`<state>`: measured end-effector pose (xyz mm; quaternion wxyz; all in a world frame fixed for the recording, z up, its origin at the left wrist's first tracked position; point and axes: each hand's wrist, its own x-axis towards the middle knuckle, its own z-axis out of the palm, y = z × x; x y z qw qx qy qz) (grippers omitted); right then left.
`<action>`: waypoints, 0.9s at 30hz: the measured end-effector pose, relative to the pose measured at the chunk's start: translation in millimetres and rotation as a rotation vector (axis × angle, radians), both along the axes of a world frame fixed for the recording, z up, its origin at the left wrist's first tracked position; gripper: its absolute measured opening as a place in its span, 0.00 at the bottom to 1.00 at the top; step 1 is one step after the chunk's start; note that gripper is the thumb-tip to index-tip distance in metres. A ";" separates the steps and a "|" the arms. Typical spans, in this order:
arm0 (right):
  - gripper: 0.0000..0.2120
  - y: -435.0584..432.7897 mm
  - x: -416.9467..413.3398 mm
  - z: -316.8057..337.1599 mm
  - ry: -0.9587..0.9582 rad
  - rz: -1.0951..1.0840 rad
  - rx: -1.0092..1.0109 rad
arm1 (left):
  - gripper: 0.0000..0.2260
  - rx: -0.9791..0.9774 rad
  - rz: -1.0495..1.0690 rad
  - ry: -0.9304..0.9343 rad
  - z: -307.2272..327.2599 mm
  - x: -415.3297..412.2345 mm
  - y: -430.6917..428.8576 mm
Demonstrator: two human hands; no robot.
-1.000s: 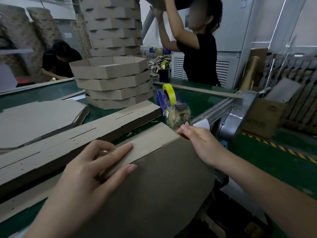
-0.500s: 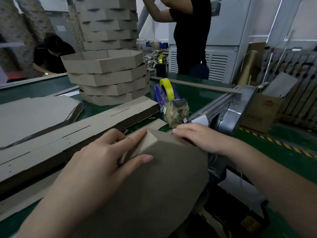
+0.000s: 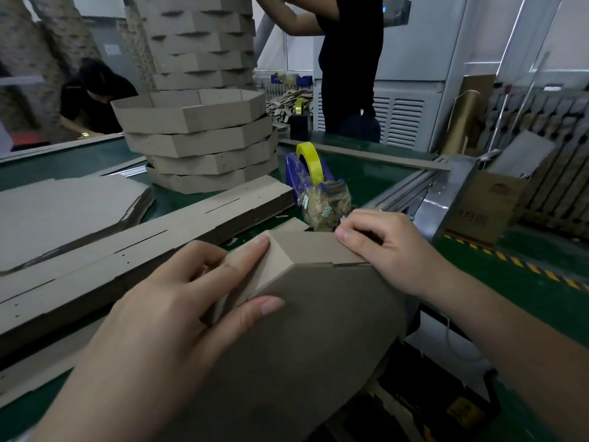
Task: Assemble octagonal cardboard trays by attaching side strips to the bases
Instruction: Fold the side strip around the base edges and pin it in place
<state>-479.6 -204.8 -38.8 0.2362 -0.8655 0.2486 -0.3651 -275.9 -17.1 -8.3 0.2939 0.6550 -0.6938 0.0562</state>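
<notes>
Since a moment ago you are folding the side strip point(image 3: 306, 250) further round, so it is now bending over a corner of the octagonal base point(image 3: 287, 362) where before it was lying flat along one edge. You are holding that base tilted up in front of you, off the near edge of the green table point(image 3: 366, 173). Your left hand point(image 3: 178, 317) is spreading wide over the strip's left panel, fingers and thumb pressing it to the base, probably to keep the fold tight. Your right hand point(image 3: 379, 247) is curling narrow onto the strip's top edge, pinning the next panel; whether a tab is seating there is hard to tell. Just beyond, a tape dispenser point(image 3: 306, 177) with a yellow roll is waiting within reach. Loose strips point(image 3: 134, 250) are lying alongside on your left, flat bases point(image 3: 63, 212) beyond them. Finished trays point(image 3: 197, 138) are nesting in a stack, the top one showing nothing inside.
</notes>
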 end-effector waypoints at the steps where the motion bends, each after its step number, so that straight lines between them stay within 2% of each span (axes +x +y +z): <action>1: 0.18 1.5 -0.8 2.9 -0.011 -0.005 -0.038 | 0.25 -0.025 0.001 0.008 -0.8 -1.6 0.5; 4: 0.21 2.9 -3.6 14.0 -0.025 -0.018 -0.109 | 0.25 -0.090 -0.006 0.025 -5.8 -4.0 -0.2; 10: 0.15 2.7 -5.0 12.3 0.087 0.009 -0.082 | 0.24 -0.125 -0.025 0.093 -24.2 -0.5 -3.4; 17: 0.23 15.4 8.3 2.0 0.066 -0.038 -0.246 | 0.22 -0.073 -0.091 0.107 -26.9 6.4 -5.2; 20: 0.22 23.9 19.9 4.1 0.075 -0.032 -0.270 | 0.18 -0.016 -0.116 0.066 -12.0 -3.1 -14.3; 23: 0.18 31.0 29.1 5.9 0.075 -0.014 -0.268 | 0.20 0.090 -0.127 -0.011 0.1 -10.8 -25.9; 25: 0.16 26.7 29.5 10.0 0.048 0.025 -0.125 | 0.21 0.124 -0.128 -0.056 2.6 -10.6 -30.6; 27: 0.18 17.2 24.5 16.2 0.020 0.072 0.171 | 0.22 0.139 -0.123 -0.081 2.4 -8.9 -31.9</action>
